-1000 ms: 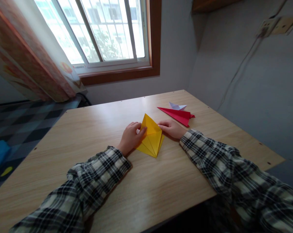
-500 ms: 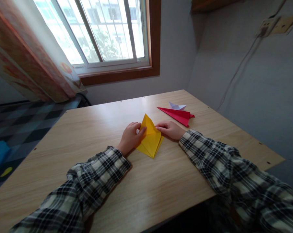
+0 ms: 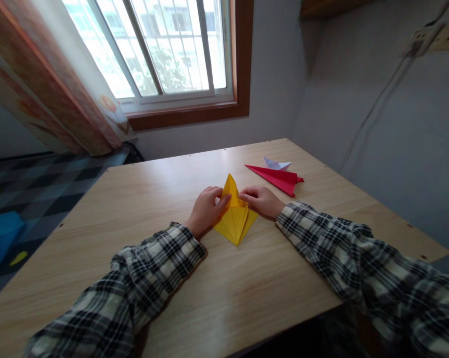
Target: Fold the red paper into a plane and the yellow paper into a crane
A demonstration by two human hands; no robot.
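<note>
The yellow paper (image 3: 235,223) is in the middle of the frame, folded into a pointy shape, with one tip at the top and one at the bottom. Your left hand (image 3: 206,211) has its left side, thumb on top and fingers curled in close. Your right hand (image 3: 264,200) has its thumb and finger pinched together at the paper's right edge, near the upper part. Both hands are mostly closed up, with just the paper in them. Your sleeves are checked, black and white. Under it all is the wooden desk (image 3: 276,271). A bit up and right of your right hand lies a red folded paper (image 3: 276,179), and just behind it sits a small white folded paper (image 3: 278,164). A bright window (image 3: 172,54) fills the top left of the frame, beside a flowery curtain (image 3: 71,94). At the far left there is something blue (image 3: 3,238).
</note>
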